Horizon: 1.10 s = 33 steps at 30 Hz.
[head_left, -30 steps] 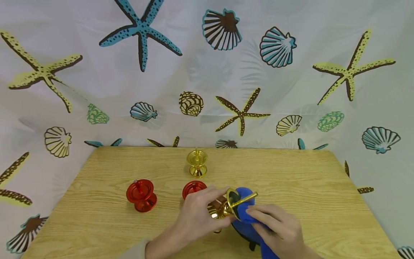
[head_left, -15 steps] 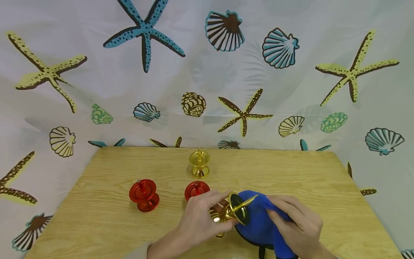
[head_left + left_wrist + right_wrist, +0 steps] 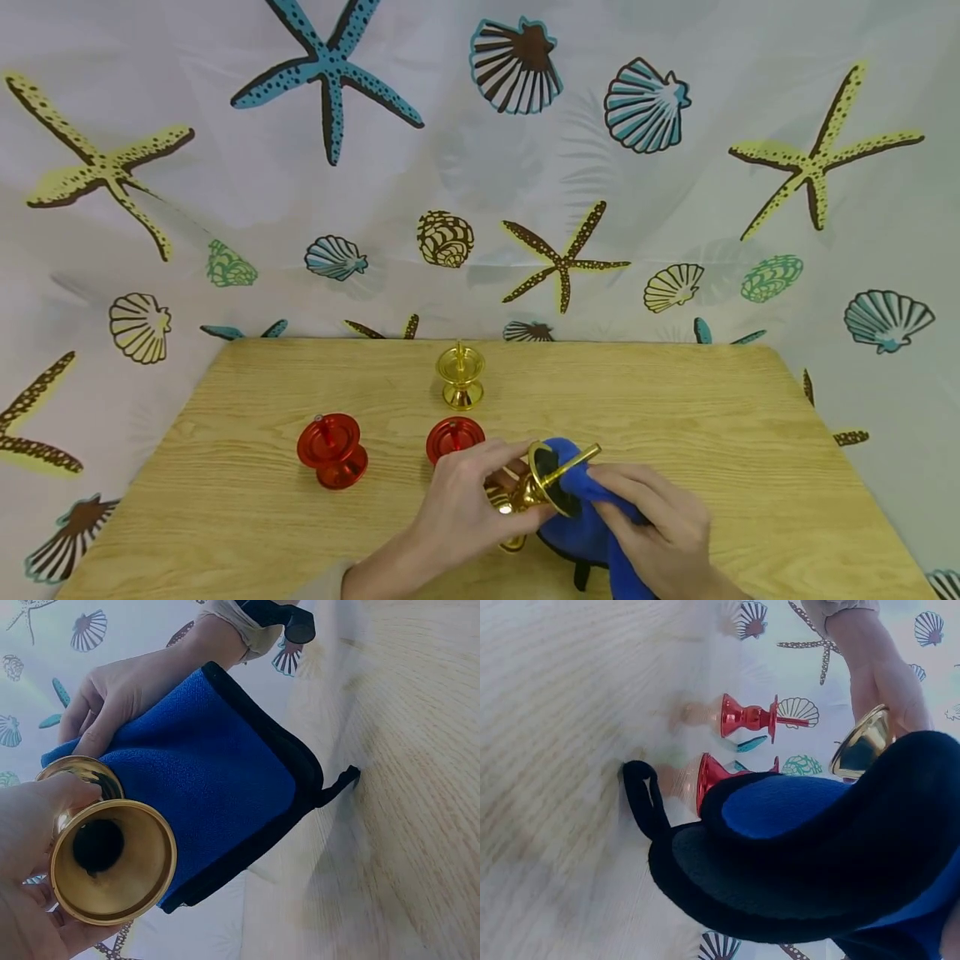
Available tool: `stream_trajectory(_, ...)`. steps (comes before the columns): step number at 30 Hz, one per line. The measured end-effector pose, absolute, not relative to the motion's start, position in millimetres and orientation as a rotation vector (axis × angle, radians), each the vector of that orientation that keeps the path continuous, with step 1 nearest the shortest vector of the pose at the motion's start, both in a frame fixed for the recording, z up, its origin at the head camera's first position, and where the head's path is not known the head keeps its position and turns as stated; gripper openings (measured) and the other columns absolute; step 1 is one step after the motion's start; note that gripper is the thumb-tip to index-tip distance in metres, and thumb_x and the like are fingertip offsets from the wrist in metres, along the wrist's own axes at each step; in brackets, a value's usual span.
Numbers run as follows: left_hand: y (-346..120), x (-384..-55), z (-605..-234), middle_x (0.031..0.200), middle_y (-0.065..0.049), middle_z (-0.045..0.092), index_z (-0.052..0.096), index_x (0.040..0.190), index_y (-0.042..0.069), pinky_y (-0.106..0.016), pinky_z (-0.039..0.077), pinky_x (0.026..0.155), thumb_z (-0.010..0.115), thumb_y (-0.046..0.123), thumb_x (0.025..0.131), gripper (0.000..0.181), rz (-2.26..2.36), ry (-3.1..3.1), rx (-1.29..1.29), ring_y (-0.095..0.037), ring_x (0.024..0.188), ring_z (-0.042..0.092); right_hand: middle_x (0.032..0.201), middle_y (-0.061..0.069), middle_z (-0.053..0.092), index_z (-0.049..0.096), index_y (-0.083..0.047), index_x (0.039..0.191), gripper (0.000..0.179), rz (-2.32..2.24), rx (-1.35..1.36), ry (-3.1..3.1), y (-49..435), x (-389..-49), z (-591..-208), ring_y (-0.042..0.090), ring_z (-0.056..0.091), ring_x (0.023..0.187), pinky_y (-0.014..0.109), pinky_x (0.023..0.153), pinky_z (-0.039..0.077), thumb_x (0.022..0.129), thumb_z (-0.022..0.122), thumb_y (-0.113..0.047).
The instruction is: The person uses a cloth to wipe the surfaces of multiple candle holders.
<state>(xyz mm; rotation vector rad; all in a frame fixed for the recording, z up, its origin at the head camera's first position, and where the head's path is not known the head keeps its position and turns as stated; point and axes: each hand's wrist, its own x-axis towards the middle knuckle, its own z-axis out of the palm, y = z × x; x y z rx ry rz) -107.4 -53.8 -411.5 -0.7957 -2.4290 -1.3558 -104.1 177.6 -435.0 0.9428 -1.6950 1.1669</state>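
My left hand (image 3: 465, 508) grips a gold candle holder (image 3: 527, 493) round its stem, tilted so the dish and its spike point right. In the left wrist view, the hollow underside of its base (image 3: 146, 889) faces the camera. A blue cloth (image 3: 577, 533) with black trim is pinched in my right hand (image 3: 660, 525). The upper part of the cloth lies against the dish's inner side, near the spike. In the right wrist view, the draped cloth (image 3: 787, 806) covers most of the holder and hides most of my right hand.
Two red candle holders stand on the wooden table, one at the left (image 3: 330, 442) and one just behind my left hand (image 3: 453, 435), partly hidden. Another gold candle holder (image 3: 461, 379) stands near the back edge. A shell-patterned curtain (image 3: 480, 167) hangs behind the table (image 3: 712, 408).
My right hand drew the cloth right, away from the dish, then brought it back left to the dish. The left hand keeps hold of the gold candle holder nearly in place.
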Motion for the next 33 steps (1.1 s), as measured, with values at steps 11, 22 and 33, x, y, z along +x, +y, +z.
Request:
stream_trajectory(11,-52,-114,-401,0.097,-0.005,0.075,0.073,0.127,0.007,-0.024,0.058,0.068,0.093,0.024,0.079,0.054,-1.911,-2.509,-0.237,-0.01,0.075,0.068,0.098,0.02,0.079,0.075,0.01,0.108,0.026,1.263,0.996,-1.764,200,-119,-423,0.0,0.075,0.107,0.015,0.088,0.059,0.099,0.072,-0.014)
stream_trajectory(22,-50,-119,-395,0.107,-0.009,0.073,0.069,0.131,0.003,-0.029,0.058,0.068,0.088,0.032,0.086,0.058,-2.059,-2.501,-0.106,-0.015,0.082,0.07,0.094,0.018,0.079,0.079,0.002,0.108,0.022,1.124,1.071,-1.782,197,-126,-420,0.01,0.078,0.093,0.015,0.088,0.059,0.1,0.072,-0.019)
stream_trajectory(33,-45,-116,-396,0.109,-0.014,0.076,0.061,0.14,0.0,-0.028,0.06,0.071,0.08,0.032,0.094,0.059,-2.148,-2.513,-0.239,-0.015,0.085,0.071,0.087,0.015,0.074,0.079,0.003,0.098,0.026,0.967,1.037,-1.763,187,-128,-418,0.019,0.071,0.066,0.016,0.06,0.056,0.103,0.069,-0.021)
